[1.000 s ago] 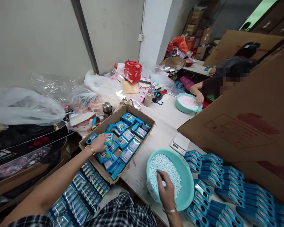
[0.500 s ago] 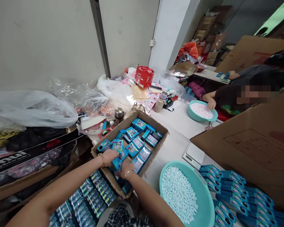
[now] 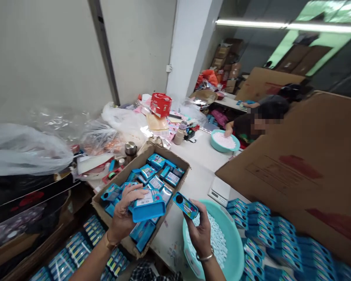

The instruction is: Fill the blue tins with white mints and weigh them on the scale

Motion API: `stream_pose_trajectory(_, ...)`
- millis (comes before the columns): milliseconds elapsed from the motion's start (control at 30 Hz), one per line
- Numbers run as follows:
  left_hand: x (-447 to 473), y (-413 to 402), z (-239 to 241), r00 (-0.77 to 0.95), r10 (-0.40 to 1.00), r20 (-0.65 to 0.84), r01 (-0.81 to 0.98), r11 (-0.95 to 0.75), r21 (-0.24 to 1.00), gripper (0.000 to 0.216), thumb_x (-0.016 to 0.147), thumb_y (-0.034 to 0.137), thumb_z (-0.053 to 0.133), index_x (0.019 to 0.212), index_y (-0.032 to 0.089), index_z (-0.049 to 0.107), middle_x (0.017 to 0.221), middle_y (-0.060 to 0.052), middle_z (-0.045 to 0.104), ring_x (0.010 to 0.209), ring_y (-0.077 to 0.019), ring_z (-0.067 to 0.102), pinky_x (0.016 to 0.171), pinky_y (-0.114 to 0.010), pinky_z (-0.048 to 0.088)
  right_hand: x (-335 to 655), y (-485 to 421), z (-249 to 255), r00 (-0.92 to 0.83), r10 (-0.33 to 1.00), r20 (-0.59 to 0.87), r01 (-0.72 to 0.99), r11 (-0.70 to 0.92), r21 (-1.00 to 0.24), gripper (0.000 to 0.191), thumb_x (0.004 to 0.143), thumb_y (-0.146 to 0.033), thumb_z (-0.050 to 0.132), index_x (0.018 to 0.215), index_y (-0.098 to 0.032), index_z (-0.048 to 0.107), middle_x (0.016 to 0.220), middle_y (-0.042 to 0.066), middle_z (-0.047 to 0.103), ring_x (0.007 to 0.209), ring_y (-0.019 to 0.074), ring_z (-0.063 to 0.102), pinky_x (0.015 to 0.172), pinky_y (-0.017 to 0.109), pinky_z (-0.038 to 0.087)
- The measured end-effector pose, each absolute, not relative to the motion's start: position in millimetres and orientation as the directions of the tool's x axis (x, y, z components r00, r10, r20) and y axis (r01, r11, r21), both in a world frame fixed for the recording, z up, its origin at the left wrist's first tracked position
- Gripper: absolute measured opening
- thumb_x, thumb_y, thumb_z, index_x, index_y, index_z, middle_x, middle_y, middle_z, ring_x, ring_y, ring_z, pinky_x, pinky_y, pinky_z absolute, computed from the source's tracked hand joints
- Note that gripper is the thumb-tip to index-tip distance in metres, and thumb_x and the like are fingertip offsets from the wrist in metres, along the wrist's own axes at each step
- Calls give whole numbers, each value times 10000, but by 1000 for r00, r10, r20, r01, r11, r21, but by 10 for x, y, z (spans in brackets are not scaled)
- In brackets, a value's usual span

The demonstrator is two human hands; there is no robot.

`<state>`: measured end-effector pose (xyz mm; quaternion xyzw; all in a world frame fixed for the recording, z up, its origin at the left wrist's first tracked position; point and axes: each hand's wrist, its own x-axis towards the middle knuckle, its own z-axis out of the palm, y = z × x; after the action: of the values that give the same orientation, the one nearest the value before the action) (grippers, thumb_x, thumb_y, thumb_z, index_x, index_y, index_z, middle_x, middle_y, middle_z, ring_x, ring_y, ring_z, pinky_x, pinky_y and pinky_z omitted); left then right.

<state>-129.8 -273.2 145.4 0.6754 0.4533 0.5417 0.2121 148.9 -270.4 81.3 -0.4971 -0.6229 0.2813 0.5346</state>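
Observation:
My left hand (image 3: 123,212) is wrapped round a blue candy box (image 3: 149,212), tilted so a plain blue end faces me. It is above a shallow cardboard carton (image 3: 179,180) holding several similar blue boxes (image 3: 156,160). In my right hand (image 3: 201,230) is another candy box (image 3: 186,205), gripped by its end, with a round dark spot and the lettering "Caramelo Macizo" on its narrow side. This one is over the rim of a turquoise basin (image 3: 235,244) of small pale blue candies (image 3: 219,244).
A white scale (image 3: 219,191) stands behind the basin. Rows of blue boxes (image 3: 269,228) fill the right, before a large cardboard panel (image 3: 283,156). Plastic bags (image 3: 26,150) and a steel flask (image 3: 130,150) lie left. A co-worker's hand (image 3: 228,130) reaches into another basin (image 3: 218,146).
Both hands have risen out of the carton, each with a candy box. My right hand has moved right, over the basin. The view has turned to the right and up.

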Motion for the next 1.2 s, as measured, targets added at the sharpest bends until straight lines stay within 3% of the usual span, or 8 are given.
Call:
stream_pose_trajectory(133,-667,-2606,1443,2,897,441,90,-439,894,368,732,132,741,1056,275,640,1170,-64,711,1249,-295,551,1105,-497,369,1893,-2973,878,265,875,405,304,323,-896,391,835,-252,691,1204,-239,563,1205,94,632,1140,270,583,1016,493,435)
stream_pose_trajectory(267,-23,-2589,1292,146,988,39,-404,24,914,340,698,284,813,1005,237,674,1066,-55,735,1036,-271,670,944,-428,515,2285,-3251,977,416,901,123,-21,144,-989,457,783,-311,759,1197,-225,584,1117,93,697,994,253,664,907,437,527)
stream_pose_trajectory(400,707,-2672,1265,498,836,-229,-760,548,349,317,760,371,753,1019,217,655,989,-23,721,889,-173,698,936,-368,543,2662,-3493,1053,394,906,-156,-461,48,-886,489,753,-422,772,1177,-235,615,1141,93,711,1017,266,675,911,446,541)
stream_pose_trajectory(567,1422,-2821,1383,708,615,-348,-685,717,-128,366,900,187,521,1254,93,528,883,-51,693,772,-96,694,913,-265,539,3165,-3773,927,410,866,-287,-609,25,-793,460,724,-413,792,1130,-258,640,1144,75,709,1001,252,676,891,430,544)
stream_pose_trajectory(700,1780,-2908,1336,670,409,-619,-581,808,-95,401,931,299,504,1233,38,539,771,-72,707,690,-147,701,784,-308,569,3639,-4007,883,370,914,-165,-410,2,-912,431,715,-412,803,1082,-246,649,1078,67,718,974,246,665,908,408,525)
stream_pose_trajectory(833,2044,-3020,1276,546,297,-783,-395,916,71,253,874,400,597,884,151,636,644,-21,689,613,-185,675,705,-365,549,4064,-4166,1098,131,990,58,49,52,-997,356,792,-304,744,1127,-249,638,1126,65,677,1067,236,616,984,384,468)
stream_pose_trajectory(1033,2336,-3232,1400,641,210,-738,-181,976,120,248,811,370,672,893,137,669,818,-85,771,821,-276,728,859,-438,538,4339,-4190,1325,-93,978,186,386,207,-899,408,789,-105,627,1156,-284,639,1273,74,567,1233,230,517,1076,407,397)
stream_pose_trajectory(1200,2409,-3273,1438,663,278,-695,-252,957,143,193,839,238,654,967,94,672,830,-101,778,826,-255,745,878,-378,555,4305,-4215,1231,12,980,201,480,170,-860,631,772,-173,671,1365,-316,511,1425,86,456,1357,281,393,1155,481,301)
